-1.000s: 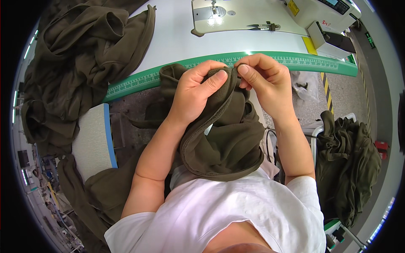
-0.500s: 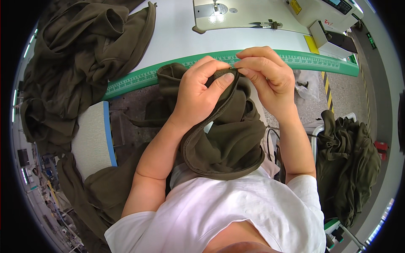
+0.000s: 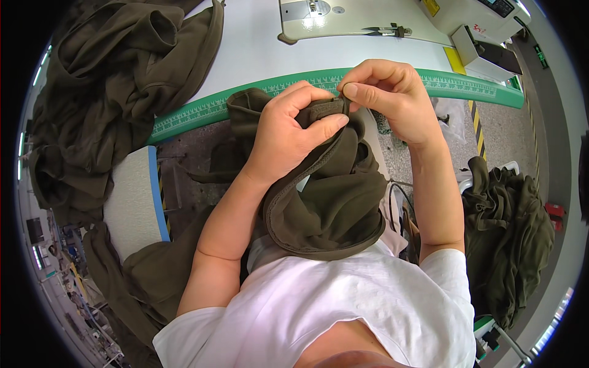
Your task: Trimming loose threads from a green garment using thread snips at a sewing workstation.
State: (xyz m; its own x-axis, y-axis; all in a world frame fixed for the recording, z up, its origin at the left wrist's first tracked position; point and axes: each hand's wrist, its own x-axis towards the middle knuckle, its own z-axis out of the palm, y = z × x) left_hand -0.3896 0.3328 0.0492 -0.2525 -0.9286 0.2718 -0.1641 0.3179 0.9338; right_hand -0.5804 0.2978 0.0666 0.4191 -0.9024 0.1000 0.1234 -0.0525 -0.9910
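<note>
Pinching a brown garment (image 3: pixel 334 211) in nearly closed left hand (image 3: pixel 287 132) and right hand (image 3: pixel 394 101) by a worktop (image 3: pixel 254 46) (sewing machine (image 3: pixel 356 17) cropped above), partly hiding the gripped edge (image 3: pixel 325 109).

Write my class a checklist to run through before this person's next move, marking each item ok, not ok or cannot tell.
1. Left hand grips the olive garment: ok, held between thumb and fingers.
2. Right hand holds the garment's edge: ok, pinched at the upper end.
3. Garment spread flat: not ok, it hangs in folds.
4. Cloth layers aligned under the fingertips: cannot tell, hidden.
5. Snips apart from both hands: ok, lying on the sewing machine bed.
</note>
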